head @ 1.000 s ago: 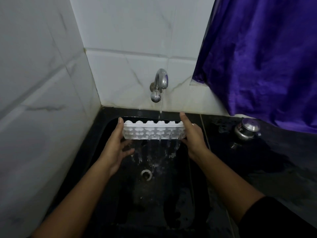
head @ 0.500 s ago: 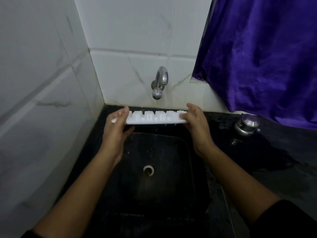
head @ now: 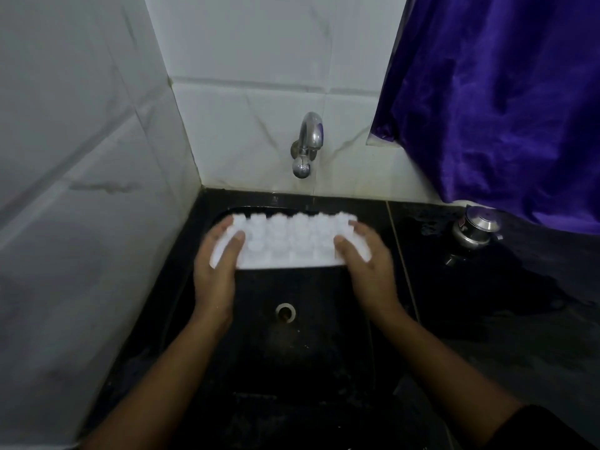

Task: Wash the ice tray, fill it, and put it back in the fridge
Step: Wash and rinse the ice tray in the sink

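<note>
Evidently mid-wash, we clasp the ice tray (head: pixel 292 246) with left hand (head: pixel 214 271) and right hand (head: pixel 370 271) curled round its ends; filling and fridge remain.

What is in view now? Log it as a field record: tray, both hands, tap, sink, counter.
tray: white ice tray, motion-blurred, held over the black sink
left hand: grips the tray's left end
right hand: grips the tray's right end
tap: steel, on the tiled wall behind the tray; flow cannot be told
drain: visible in the sink floor, nearer than the tray
counter: dark, wet patches; steel container on it, near the purple curtain
</note>
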The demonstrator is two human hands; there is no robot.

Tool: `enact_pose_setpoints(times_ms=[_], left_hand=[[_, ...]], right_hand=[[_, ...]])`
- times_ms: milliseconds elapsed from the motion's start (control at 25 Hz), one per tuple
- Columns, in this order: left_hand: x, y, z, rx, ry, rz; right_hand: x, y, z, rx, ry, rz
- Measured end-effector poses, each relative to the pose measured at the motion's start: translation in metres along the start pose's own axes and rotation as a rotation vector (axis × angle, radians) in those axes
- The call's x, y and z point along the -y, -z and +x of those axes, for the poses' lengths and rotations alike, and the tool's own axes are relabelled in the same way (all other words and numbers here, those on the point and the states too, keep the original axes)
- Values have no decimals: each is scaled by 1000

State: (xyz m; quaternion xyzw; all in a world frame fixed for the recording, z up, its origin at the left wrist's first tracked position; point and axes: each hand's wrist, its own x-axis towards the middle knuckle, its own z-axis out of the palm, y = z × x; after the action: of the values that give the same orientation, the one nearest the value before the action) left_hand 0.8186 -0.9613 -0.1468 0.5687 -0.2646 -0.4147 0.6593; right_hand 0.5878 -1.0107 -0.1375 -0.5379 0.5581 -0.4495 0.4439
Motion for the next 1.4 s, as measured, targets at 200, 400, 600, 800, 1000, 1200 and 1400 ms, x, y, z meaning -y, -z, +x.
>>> enact_pose_setpoints(times_ms=[200, 400, 600, 800, 1000, 1200, 1400], left_hand=[[44, 12, -17, -56, 305, 7], [46, 15, -18, -25, 278, 83], [21, 8, -8, 44, 320, 256], [-9, -1, -8, -59, -173, 256], [46, 7, -17, -40, 337, 76], [57, 10, -40, -51, 121, 105], [64, 11, -37, -77, 219, 90]], right_hand=[[-47, -2, -8, 111, -290, -37], [-40, 5, -11, 109, -224, 22], [-21, 8, 5, 208, -348, -165], [13, 15, 5, -26, 84, -24], [-47, 7, -8, 222, -352, -145], [-59, 14, -18, 36, -109, -110], [-58, 13, -15, 66, -201, -187]])
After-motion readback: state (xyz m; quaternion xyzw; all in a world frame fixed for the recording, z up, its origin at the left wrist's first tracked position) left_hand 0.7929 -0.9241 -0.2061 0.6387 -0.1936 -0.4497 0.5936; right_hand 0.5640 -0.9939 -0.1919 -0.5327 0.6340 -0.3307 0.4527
